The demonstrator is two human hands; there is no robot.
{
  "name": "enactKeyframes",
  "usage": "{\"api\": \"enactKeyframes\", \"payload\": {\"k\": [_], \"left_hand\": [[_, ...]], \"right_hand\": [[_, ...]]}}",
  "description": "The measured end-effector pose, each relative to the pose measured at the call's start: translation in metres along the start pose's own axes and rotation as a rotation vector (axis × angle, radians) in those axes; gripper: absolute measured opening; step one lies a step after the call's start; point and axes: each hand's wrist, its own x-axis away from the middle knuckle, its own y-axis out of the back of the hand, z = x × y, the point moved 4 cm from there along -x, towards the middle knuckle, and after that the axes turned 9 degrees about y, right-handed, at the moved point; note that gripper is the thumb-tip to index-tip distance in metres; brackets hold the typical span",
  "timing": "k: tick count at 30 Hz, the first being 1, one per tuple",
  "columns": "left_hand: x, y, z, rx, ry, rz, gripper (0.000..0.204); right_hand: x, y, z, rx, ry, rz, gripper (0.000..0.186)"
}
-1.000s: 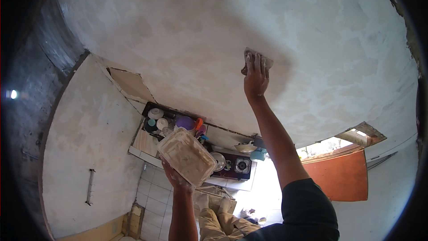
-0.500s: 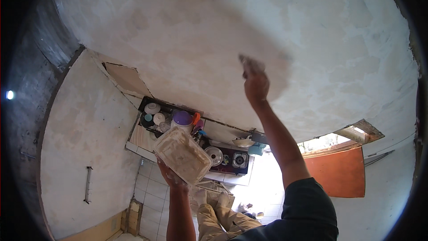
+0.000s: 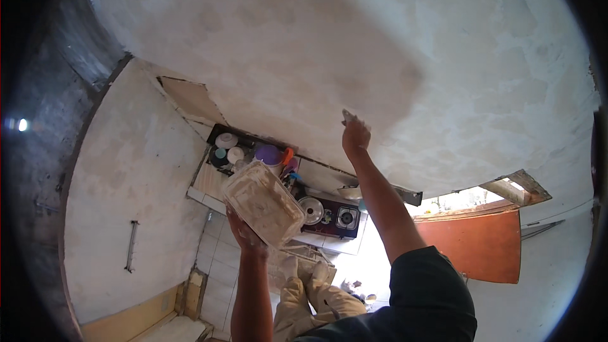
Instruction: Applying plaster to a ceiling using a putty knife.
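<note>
My left hand (image 3: 247,233) grips a rectangular tub (image 3: 266,206) from its near left side, with the palm and fingers under and along its wall. Pale, dried-looking filler smears coat the inside of the tub, which is tilted. Out in front, my right hand (image 3: 356,135) is closed around a small flat scraper (image 3: 347,116), mostly hidden by the fingers. It is at the patchy, pale plastered wall (image 3: 304,69); whether the blade touches the surface I cannot tell. A shadow falls on the wall around this hand.
Below is a counter with a gas stove (image 3: 346,217), a lidded pot (image 3: 311,210), stacked dishes (image 3: 226,141) and a purple-lidded container (image 3: 269,155). An orange panel (image 3: 478,247) hangs below a wall opening at right. My feet (image 3: 304,268) stand on a plank-like platform (image 3: 278,277).
My right hand with the scraper has come down the wall, lower and closer to me. The left hand still holds the tub, and the view has shifted slightly.
</note>
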Motion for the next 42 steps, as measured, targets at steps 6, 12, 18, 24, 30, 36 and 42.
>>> {"api": "enactKeyframes", "payload": {"k": [6,12,18,24,30,36,42], "left_hand": [[0.024,0.069,-0.033,-0.959,-0.568,-0.088,0.09],[0.044,0.058,-0.052,-0.112,-0.106,0.059,0.077],[0.063,-0.04,-0.076,0.091,0.098,0.175,0.076],[0.056,-0.084,-0.058,0.18,0.121,0.574,0.075],[0.088,-0.121,-0.082,0.131,-0.211,0.584,0.065],[0.095,-0.124,-0.093,0.312,0.178,0.643,0.063],[0.102,-0.126,-0.105,0.272,0.106,0.584,0.06]], "right_hand": [[0.116,-0.012,0.026,-0.766,-0.109,-0.033,0.009],[0.227,0.107,0.115,-1.363,-0.553,0.103,0.015],[0.259,0.201,0.117,-1.488,-0.387,-0.244,0.015],[0.275,0.245,0.123,-1.094,0.019,-0.265,0.028],[0.292,0.245,0.13,-0.898,0.131,-0.364,0.03],[0.287,0.26,0.131,-1.025,0.11,-0.36,0.025],[0.286,0.25,0.144,-0.986,0.314,-0.344,0.024]]}}
